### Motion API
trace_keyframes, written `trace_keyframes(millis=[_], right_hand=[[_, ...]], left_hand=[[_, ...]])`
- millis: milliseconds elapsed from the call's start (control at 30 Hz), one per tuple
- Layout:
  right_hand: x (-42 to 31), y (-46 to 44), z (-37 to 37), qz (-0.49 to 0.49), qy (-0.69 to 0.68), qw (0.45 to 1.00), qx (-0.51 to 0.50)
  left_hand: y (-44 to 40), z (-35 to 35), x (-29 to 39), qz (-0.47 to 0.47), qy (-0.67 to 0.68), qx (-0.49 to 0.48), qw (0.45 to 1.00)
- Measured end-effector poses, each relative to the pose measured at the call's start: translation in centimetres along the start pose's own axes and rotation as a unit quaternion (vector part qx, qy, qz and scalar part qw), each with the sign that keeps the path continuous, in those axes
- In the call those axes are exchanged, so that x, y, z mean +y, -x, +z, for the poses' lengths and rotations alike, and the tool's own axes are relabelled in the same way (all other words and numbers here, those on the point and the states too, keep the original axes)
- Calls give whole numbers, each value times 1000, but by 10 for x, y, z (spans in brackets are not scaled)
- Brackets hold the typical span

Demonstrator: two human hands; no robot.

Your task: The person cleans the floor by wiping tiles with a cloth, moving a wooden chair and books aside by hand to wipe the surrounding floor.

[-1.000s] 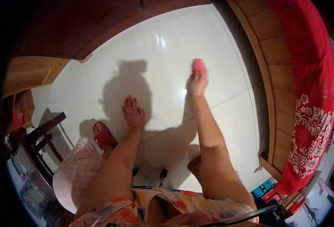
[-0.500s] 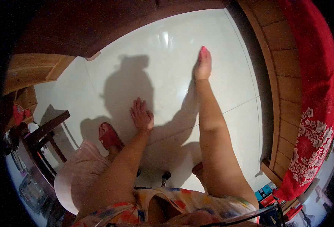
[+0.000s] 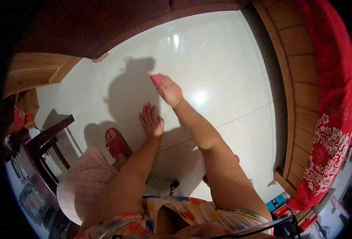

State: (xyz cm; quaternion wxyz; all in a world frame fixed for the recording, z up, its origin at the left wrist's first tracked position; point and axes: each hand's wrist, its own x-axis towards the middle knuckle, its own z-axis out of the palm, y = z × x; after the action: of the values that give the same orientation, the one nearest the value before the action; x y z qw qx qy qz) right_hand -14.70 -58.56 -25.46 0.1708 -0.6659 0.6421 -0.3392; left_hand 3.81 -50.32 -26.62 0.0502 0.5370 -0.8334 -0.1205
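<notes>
One pink item (image 3: 154, 79) peeks from under the right hand (image 3: 170, 91), grip impossible to tell, beyond the left hand (image 3: 152, 122), its fingers spread!

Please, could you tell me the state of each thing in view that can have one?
Left grip: open, fingers extended, nothing seen in it.
Right grip: holding the pink item.
Pink item: held, mostly hidden by the hand.
Left red slipper: worn.
Floor: shiny, reflecting light.
Red cover: draped beside the wooden frame.
</notes>
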Motion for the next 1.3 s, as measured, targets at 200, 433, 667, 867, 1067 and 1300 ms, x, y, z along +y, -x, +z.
trace_keyframes(millis=[200,433,667,867,1067,1300], right_hand=[[-24,45,-13,41,-136,989,-35],[64,99,-98,224,-331,846,353],[170,203,-193,379,-55,835,396],[125,164,-167,320,-15,895,311],[59,96,-84,248,3,945,212],[-31,79,-18,129,-7,987,91]], left_hand=[[-1,7,-1,-8,-42,-15,999],[-2,3,1,1,-55,-7,998],[-2,-2,4,1,-40,10,999],[-2,-13,3,5,-7,-4,1000],[-2,-9,2,6,-23,-2,1000],[-3,-6,-2,-4,10,-1,1000]])
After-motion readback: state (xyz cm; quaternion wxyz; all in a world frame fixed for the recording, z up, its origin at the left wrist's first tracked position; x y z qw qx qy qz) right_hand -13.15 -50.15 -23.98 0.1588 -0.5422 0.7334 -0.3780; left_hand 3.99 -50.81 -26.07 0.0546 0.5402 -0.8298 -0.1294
